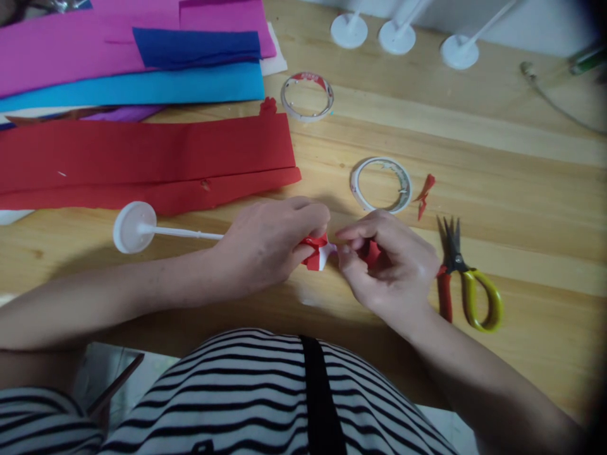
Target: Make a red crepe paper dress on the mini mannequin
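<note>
My left hand point(272, 243) is closed around a white plastic stick point(190, 233) that lies nearly level above the table, its round white base point(134, 227) out to the left. Red paper point(313, 253) is wrapped about the stick's other end, beside a small white part, just past my left fingers. My right hand point(389, 259) is closed at that end, thumb and forefinger close together by a small pinkish tip. A bit of red paper point(372, 254) shows inside its curled fingers. My fingers hide much of the wrapped end.
Red crepe paper point(142, 155) lies left, with blue paper point(165, 86) and magenta paper point(90, 47) behind. Two tape rolls point(307, 117) point(356, 189), a red scrap point(425, 196) and scissors point(458, 262) lie on the table. Several white stands point(459, 52) are at the back.
</note>
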`<state>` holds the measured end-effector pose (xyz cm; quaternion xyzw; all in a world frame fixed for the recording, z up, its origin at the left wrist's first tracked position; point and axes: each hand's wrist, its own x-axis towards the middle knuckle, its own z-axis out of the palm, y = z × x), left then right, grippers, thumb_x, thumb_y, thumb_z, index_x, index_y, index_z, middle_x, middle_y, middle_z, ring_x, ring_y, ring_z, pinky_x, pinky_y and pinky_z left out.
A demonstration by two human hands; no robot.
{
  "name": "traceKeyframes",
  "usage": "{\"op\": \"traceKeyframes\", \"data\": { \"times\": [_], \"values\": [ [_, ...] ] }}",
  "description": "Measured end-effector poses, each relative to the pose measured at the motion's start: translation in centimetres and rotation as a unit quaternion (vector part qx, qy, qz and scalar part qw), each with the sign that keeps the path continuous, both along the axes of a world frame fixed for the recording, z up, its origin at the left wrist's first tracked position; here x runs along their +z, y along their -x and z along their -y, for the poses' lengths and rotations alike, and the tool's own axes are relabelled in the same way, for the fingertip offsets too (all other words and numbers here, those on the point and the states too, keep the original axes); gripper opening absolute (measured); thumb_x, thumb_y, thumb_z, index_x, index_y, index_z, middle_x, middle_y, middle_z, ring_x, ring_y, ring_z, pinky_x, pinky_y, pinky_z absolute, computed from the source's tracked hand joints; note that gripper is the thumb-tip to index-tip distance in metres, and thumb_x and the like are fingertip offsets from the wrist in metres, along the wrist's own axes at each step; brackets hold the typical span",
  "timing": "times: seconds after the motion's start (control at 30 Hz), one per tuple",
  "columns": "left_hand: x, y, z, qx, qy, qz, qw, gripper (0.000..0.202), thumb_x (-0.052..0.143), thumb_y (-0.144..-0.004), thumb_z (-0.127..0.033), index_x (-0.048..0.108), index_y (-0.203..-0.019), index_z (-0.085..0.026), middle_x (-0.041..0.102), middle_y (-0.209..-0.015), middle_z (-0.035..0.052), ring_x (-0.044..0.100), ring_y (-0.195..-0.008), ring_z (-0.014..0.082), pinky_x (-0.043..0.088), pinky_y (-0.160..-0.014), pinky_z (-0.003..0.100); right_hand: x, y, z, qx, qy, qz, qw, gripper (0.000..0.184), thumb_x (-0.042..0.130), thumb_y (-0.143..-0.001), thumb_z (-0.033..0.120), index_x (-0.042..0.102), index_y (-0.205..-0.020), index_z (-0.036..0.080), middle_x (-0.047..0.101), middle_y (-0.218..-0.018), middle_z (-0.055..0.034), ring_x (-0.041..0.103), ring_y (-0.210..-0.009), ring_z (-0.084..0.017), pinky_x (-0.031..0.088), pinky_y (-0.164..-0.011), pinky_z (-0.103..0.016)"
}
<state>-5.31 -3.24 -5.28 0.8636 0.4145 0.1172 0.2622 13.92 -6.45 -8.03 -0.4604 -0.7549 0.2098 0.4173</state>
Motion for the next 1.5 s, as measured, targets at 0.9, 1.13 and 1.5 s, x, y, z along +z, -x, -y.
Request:
{"op": "traceKeyframes", "data": {
  "times": [0.9,1.13,1.5],
  "values": [
    [-1.0,0.1,0.0,-0.039,-0.107,-0.025,0.993,0.035,0.041,-0.096,-0.019,0.065,-0.071,-0.021,0.054,-0.069,-0.0014,0.049,-0.063,0.0107,0.033,-0.055,0.026,-0.5,-0.1,-0.2,-0.013,0.047,0.004,0.999,0.016,0.065,-0.083,0.016,0.056,-0.075,0.026,0.054,-0.061,0.0014,0.051,-0.051,-0.015,0.040,-0.044,-0.029],
    [-1.2,-0.1,0.2,-0.031,-0.114,-0.029,0.993,0.031,0.043,-0.093,-0.015,0.067,-0.075,-0.020,0.058,-0.072,-0.0004,0.050,-0.065,0.0128,0.034,-0.056,0.027,-0.3,-0.1,-0.3,-0.005,0.047,0.007,0.999,0.019,0.064,-0.082,0.011,0.055,-0.073,0.026,0.054,-0.060,0.0026,0.050,-0.049,-0.013,0.040,-0.045,-0.029],
    [-1.7,-0.2,0.7,-0.012,-0.159,-0.039,0.987,0.019,0.050,-0.093,-0.017,0.064,-0.080,-0.019,0.059,-0.072,0.0002,0.054,-0.066,0.0146,0.032,-0.054,0.027,-0.4,0.0,-0.2,-0.007,0.052,-0.002,0.999,0.017,0.062,-0.078,0.010,0.055,-0.069,0.023,0.053,-0.059,0.0032,0.046,-0.048,-0.011,0.035,-0.044,-0.025]
  ]
}}
